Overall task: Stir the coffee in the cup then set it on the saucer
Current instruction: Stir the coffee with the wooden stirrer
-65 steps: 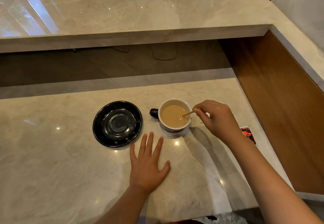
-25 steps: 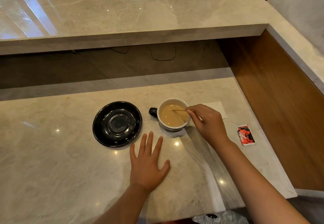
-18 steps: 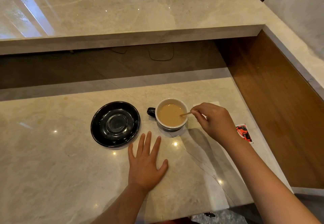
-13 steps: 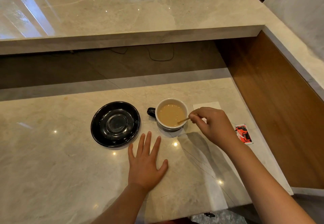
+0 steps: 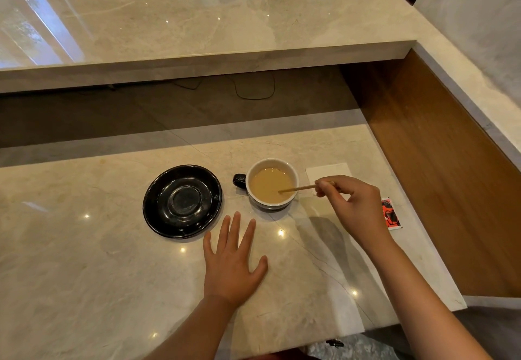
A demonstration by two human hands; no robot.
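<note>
Stirring step. Right hand (image 5: 356, 207) fingers pinch thin wooden stirrer (image 5: 296, 189), tip in white coffee cup (image 5: 271, 183). Left hand (image 5: 232, 261) flat, open on marble tabletop (image 5: 84, 275). Next: lift cup onto empty black saucer (image 5: 158, 218).

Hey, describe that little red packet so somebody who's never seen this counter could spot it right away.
Start at the lower marble counter and follow it to its right side, where it meets the wooden panel. The red packet lies flat there, just beyond the right hand and right of the cup. It is the only red thing there, printed with black shapes, unlike the plain white napkin behind it.
</note>
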